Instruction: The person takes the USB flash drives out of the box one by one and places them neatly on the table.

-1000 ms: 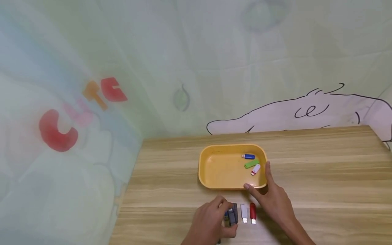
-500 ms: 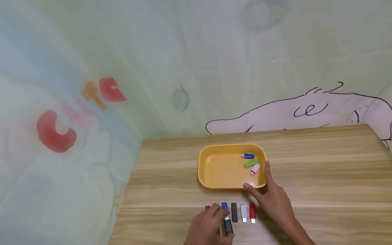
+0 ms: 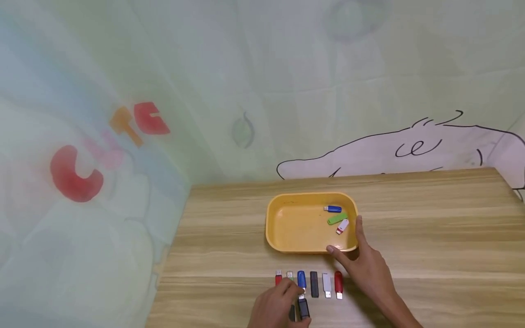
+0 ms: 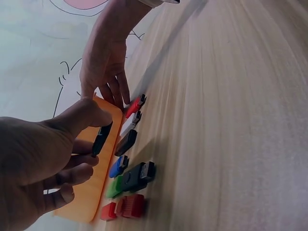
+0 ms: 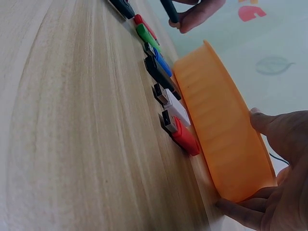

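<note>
The left hand [image 3: 275, 304] pinches a black drive [image 3: 304, 310] near a row of drives [image 3: 314, 284]. The right hand [image 3: 371, 269] grips the corner of a tray [image 3: 297, 231] holding three drives [image 3: 337, 219].

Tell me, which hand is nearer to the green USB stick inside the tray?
Right. The right hand holds the tray just right of the green stick; the left hand pinches a black stick farther toward the wearer.

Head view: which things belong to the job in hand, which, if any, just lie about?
Likely in the job:
black USB stick, in the left hand
yellow tray, the right hand touching it
USB sticks inside the tray
row of USB sticks

Just background, no strays seen:
printed backdrop
</note>
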Demonstrator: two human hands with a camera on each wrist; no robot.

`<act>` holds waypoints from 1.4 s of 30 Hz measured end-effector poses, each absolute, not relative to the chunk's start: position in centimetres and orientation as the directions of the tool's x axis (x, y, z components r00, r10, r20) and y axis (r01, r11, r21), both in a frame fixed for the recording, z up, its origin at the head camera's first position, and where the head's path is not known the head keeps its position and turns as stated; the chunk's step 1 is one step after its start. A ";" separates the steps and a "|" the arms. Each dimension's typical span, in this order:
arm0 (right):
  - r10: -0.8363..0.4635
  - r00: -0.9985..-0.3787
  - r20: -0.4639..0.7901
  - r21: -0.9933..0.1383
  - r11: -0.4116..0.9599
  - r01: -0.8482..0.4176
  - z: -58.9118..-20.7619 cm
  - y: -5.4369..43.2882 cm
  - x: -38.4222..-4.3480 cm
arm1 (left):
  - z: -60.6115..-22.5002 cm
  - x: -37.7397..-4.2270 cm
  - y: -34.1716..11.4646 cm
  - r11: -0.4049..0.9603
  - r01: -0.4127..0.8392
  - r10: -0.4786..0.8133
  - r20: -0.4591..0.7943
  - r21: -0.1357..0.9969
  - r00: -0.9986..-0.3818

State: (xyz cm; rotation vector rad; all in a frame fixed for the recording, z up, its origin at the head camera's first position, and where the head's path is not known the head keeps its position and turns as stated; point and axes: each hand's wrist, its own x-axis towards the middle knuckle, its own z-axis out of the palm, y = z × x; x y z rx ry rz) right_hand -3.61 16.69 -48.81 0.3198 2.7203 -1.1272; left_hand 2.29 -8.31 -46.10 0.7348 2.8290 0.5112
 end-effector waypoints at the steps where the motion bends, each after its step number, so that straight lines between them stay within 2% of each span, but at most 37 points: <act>1: 0.129 -0.961 -0.246 -0.674 0.689 0.265 -48.8 16.7 -3.6 | -46.2 2.3 -8.3 0.819 0.436 0.498 -0.083 0.373 -0.863; 24: 0.123 -0.962 -0.243 -0.685 0.680 0.260 -48.7 16.8 -3.6 | -47.4 2.7 -8.1 0.813 0.467 0.530 -0.110 0.349 -0.841; 33: 0.127 -0.963 -0.238 -0.679 0.687 0.258 -48.8 16.9 -3.5 | -47.7 2.6 -8.0 0.821 0.451 0.531 -0.179 0.349 -0.828; 42: 0.126 -0.961 -0.248 -0.684 0.680 0.265 -48.7 16.8 -3.5 | -47.6 2.6 -7.9 0.823 0.473 0.543 -0.190 0.315 -0.818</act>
